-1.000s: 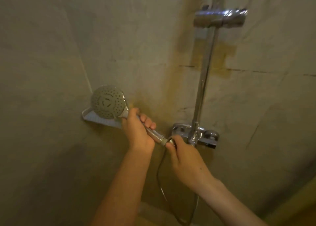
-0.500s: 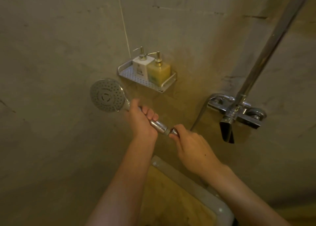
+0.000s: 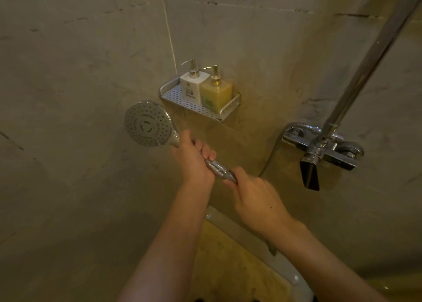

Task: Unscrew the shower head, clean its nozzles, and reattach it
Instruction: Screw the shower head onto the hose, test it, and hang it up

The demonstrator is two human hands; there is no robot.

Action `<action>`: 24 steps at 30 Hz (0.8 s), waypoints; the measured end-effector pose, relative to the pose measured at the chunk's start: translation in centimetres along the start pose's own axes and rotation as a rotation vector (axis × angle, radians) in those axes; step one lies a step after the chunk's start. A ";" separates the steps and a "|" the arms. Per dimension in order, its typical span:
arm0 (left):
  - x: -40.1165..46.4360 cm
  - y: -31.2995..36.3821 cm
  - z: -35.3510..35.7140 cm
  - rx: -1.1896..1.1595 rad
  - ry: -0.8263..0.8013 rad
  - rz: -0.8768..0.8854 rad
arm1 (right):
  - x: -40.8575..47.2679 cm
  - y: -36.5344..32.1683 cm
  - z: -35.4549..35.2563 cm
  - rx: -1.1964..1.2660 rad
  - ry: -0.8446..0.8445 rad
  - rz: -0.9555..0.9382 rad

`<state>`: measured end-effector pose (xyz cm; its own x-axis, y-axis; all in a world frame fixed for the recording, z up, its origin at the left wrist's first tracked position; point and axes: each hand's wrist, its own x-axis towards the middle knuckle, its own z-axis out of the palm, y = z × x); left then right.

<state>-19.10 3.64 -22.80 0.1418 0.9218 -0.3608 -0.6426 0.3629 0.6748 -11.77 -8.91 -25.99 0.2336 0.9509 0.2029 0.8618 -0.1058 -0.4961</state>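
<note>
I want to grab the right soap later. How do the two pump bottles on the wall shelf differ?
The white bottle stands at the left, nearer the wall corner; the yellow bottle stands at its right. The white bottle is opaque with dark print; the yellow bottle looks translucent amber. Both are square, gold-pumped, upright and side by side on the perforated shelf.

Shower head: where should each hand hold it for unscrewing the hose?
Left hand wraps the shower head at its straight chrome handle, coming from below. Right hand pinches the hose nut at the handle's end, a narrow collar suiting a fingertip grip.
</note>
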 end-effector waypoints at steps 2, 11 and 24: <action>0.2 -0.2 -0.3 0.016 -0.045 -0.011 | 0.0 0.1 0.3 0.035 -0.019 0.029; 2.1 0.3 -1.2 -0.351 -0.705 -0.293 | 0.4 -0.5 -1.0 1.540 -0.484 0.568; -0.3 0.9 1.2 0.381 -0.235 0.054 | 0.3 0.0 1.9 0.278 0.138 0.165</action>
<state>-18.80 3.85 -21.31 0.3109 0.9307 -0.1928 -0.3371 0.2976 0.8932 -12.54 -8.10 -27.58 0.4345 0.8775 0.2030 0.6559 -0.1538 -0.7391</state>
